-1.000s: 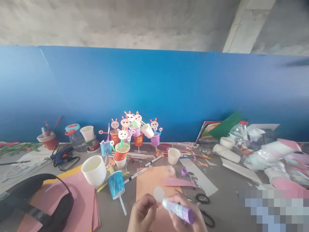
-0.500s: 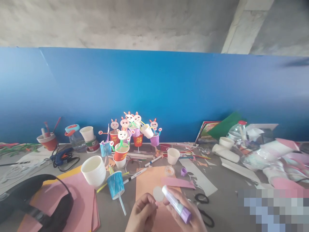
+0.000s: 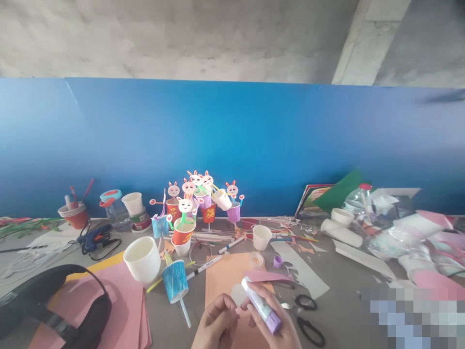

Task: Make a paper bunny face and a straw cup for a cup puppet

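Note:
My right hand (image 3: 281, 317) holds a white and purple glue stick (image 3: 262, 306), its white end pointing up and away to the left. My left hand (image 3: 217, 317) is closed in a pinch close beside it. Something small and pinkish shows at its fingertips, too small to name. Just beyond the fingers is a white paper disc (image 3: 238, 293), partly covered by the glue stick and fingers. Below both hands lies a sheet of orange paper (image 3: 221, 271). A small purple cap (image 3: 278, 261) stands to the right of the sheet.
Black-handled scissors (image 3: 307, 303) lie right of my hands, near a pink paper strip (image 3: 269, 276). On the left are a blue-coloured cup (image 3: 175, 280) on a straw, stacked white cups (image 3: 141, 259) and a black headset (image 3: 90, 310). Rabbit-faced cup figures (image 3: 184, 228) stand behind.
My right hand with the glue stick has moved slightly left, closer to my left hand. The left hand stays pinched. The whole view has shifted a little.

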Demonstrator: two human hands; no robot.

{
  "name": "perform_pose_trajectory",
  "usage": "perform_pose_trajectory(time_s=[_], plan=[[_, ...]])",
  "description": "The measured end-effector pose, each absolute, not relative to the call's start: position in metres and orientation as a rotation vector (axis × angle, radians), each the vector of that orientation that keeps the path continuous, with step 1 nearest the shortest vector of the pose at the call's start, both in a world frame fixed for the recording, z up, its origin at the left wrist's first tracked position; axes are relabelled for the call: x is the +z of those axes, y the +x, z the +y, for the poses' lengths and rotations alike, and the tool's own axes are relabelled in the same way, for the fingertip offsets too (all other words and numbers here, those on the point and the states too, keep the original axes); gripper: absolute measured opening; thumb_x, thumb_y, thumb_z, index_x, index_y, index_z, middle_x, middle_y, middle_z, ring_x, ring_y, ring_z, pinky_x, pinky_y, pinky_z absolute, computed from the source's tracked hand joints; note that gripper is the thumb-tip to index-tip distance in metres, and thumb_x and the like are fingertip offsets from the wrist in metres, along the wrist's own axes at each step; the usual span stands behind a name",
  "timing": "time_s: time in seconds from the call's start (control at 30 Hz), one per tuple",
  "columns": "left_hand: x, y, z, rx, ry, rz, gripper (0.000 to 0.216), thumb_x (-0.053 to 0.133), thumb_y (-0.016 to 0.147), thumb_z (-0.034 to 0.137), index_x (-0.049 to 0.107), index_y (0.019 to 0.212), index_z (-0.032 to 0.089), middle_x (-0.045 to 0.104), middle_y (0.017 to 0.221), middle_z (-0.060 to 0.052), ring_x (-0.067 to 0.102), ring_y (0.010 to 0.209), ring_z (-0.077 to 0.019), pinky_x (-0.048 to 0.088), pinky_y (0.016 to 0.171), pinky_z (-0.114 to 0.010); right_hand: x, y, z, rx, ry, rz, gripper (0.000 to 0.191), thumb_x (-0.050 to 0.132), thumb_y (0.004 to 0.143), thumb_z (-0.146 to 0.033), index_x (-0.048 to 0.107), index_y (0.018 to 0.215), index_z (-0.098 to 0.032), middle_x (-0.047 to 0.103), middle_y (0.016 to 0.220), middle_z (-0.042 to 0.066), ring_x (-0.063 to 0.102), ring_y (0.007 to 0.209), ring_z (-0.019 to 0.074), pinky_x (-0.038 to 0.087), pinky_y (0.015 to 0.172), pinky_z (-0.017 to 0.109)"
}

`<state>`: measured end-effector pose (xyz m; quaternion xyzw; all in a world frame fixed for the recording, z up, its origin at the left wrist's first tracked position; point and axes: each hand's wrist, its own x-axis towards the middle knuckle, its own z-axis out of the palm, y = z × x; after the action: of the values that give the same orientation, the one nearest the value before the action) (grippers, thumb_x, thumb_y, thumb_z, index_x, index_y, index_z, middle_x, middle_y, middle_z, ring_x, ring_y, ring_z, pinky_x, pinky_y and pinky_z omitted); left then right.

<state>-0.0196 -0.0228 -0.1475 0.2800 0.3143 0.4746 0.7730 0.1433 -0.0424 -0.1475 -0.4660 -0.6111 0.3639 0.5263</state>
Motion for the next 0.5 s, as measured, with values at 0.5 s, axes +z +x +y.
perform_pose_trajectory(time_s=[0.5], plan=[[-0.164,-0.021,-0.022,1.142,1.199,0.956,0.054,0.063,0.076,0.071,0.049,0.063,0.020,0.036,0.056,0.008,0.027,0.051,-0.0092,0.024,0.049,-0.023,-0.135,0.134,-0.048,0.273,-1.140,-1.771,0.047,0.059,0.088,-0.011,0.053,0.128,-0.033,0.075,0.104,0.002,0.074,0.086,0.0195,0.061,0.077,0.023]])
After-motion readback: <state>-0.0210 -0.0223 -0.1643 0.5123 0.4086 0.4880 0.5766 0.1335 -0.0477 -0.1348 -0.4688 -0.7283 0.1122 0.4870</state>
